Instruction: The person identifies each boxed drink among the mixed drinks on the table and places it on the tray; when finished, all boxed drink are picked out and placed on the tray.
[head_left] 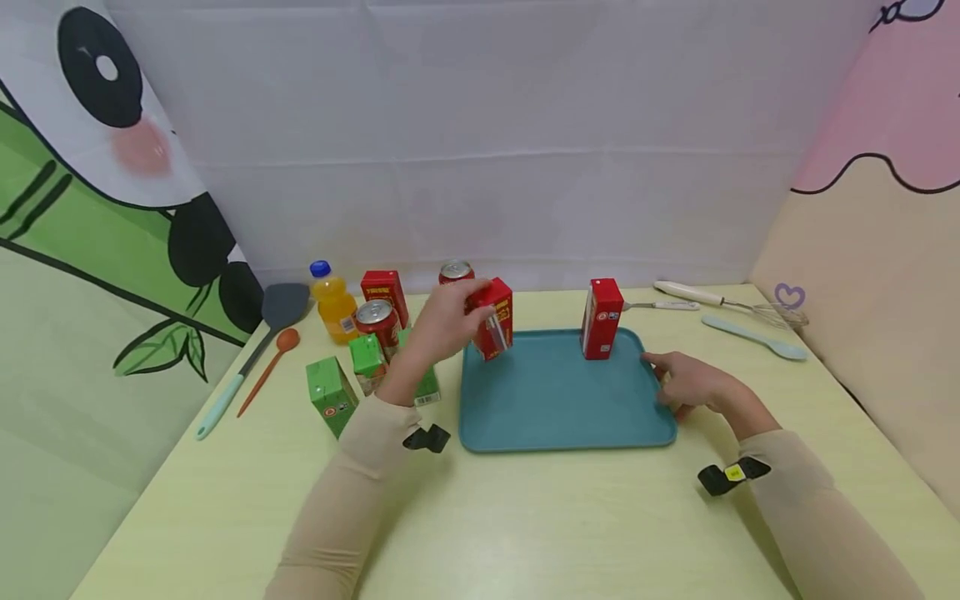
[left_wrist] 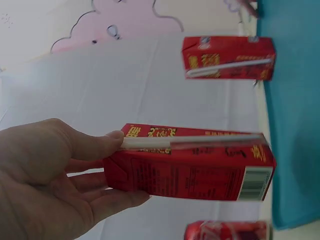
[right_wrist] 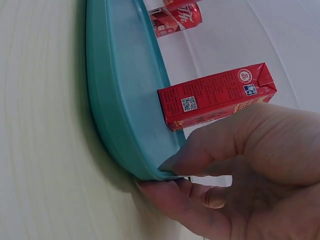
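My left hand grips a red drink carton by its top end, with a white straw along its side. In the head view that carton is at the far left corner of the blue-green tray; whether it touches the tray I cannot tell. A second red carton stands upright near the tray's back right corner. My right hand pinches the tray's right rim, thumb on top and fingers underneath, as the right wrist view shows.
Left of the tray stand green cartons, a cola can, another red carton and an orange juice bottle. A second can is behind my left hand. A spatula and spoon lie left; a whisk lies right.
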